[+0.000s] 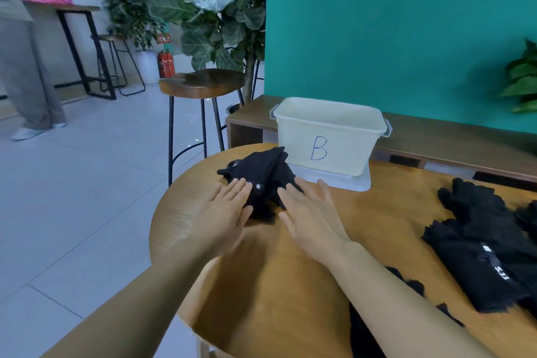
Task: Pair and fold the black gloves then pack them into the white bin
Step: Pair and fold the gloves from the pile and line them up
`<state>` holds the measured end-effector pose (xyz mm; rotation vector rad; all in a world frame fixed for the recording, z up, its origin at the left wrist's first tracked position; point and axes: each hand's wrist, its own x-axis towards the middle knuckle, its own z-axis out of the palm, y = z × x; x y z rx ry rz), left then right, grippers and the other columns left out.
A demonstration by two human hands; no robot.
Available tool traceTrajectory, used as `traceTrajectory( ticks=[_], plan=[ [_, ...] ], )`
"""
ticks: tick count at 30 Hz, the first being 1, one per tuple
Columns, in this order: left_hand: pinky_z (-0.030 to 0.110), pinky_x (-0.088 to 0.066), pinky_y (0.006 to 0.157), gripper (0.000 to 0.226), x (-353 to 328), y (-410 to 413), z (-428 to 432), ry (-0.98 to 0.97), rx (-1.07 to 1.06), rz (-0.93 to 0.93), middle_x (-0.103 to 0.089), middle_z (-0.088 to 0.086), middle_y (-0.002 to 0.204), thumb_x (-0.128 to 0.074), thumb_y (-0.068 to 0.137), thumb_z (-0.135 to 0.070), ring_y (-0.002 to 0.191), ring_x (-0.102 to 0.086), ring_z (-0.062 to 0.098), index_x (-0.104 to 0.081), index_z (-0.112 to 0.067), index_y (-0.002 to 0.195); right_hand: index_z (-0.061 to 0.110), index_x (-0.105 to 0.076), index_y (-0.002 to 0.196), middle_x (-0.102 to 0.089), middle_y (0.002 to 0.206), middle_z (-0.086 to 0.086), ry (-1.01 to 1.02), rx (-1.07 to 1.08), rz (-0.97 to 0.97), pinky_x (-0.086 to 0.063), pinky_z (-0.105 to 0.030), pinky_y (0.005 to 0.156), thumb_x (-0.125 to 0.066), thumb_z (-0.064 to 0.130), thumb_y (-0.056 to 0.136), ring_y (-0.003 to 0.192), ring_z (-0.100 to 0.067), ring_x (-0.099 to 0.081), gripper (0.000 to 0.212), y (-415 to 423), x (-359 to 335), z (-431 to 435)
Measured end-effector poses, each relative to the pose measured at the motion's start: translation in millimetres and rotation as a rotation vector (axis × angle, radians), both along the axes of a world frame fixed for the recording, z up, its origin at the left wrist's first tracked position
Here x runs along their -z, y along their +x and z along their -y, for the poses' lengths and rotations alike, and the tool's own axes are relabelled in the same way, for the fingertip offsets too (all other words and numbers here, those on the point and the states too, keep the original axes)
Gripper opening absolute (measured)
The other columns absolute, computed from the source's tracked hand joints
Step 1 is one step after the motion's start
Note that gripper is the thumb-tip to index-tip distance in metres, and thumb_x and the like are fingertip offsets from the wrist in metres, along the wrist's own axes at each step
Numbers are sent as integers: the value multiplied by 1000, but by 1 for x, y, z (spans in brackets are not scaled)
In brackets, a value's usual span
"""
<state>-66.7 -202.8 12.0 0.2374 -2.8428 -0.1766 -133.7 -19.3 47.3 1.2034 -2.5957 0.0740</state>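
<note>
Teal wall behind, wooden bench (261,285) with a rounded near end in front. Toward its far edge, a folded bundle of black gloves (261,171), long axis running roughly away from the body and leaning a little right. Far end just beside the white bin (328,136) marked B; contact there not to be told. Bin open-topped, just beyond and right of the bundle, standing on what looks like its lid (348,183).

Left hand (223,212) flat on the bundle's near-left side, fingers straight, grip wide, holding nothing. Right hand (311,212) likewise wide and flat on the near-right side, fingertips on the cloth. Bundle between the two and slightly ahead, right hand nearer the bin.

Probably pressing the fold flat. Next, likely a closing-in from both sides, then a short carry forward and right over the rim. Loose black gloves (479,241) well apart at the right, not yet paired.
</note>
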Motion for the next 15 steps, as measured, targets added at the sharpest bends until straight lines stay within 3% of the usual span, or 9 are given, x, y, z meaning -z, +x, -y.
traceTrajectory(
  ticks=[6, 9, 11, 15],
  plan=[
    [26, 9, 120, 53, 11, -43, 40, 25, -23, -7, -5, -6, 165, -19, 107, -37, 151, 3, 7, -11, -23, 158, 14, -38, 148, -32, 156, -17, 83, -96, -177, -11, -50, 119, -60, 18, 93, 149, -29, -18, 59, -52, 6, 52],
    [26, 8, 121, 65, 21, -57, 49, 35, -15, 16, -1, -8, 164, -2, 98, -52, 151, 5, 6, -8, -25, 158, 12, -18, 154, -6, 163, -18, 158, -176, -227, 2, -50, 119, -43, 14, 100, 151, -29, 3, 60, -65, 7, 67],
    [24, 7, 121, 78, 27, -64, 51, 70, 6, 9, 1, -10, 162, 7, 87, -56, 151, 4, 6, -8, -26, 157, 13, -16, 154, -2, 163, -17, 195, -200, -267, 5, -51, 120, -36, 18, 103, 151, -29, 6, 56, -72, 9, 77],
    [24, 3, 121, 53, 34, -69, 47, 154, 34, 18, 1, -8, 164, -20, 107, -37, 151, 6, 8, -7, -27, 157, 13, -38, 146, -21, 160, -15, 222, -189, -238, 2, -52, 121, -40, 21, 102, 149, -30, -10, 45, -85, 27, 86]
  ],
)
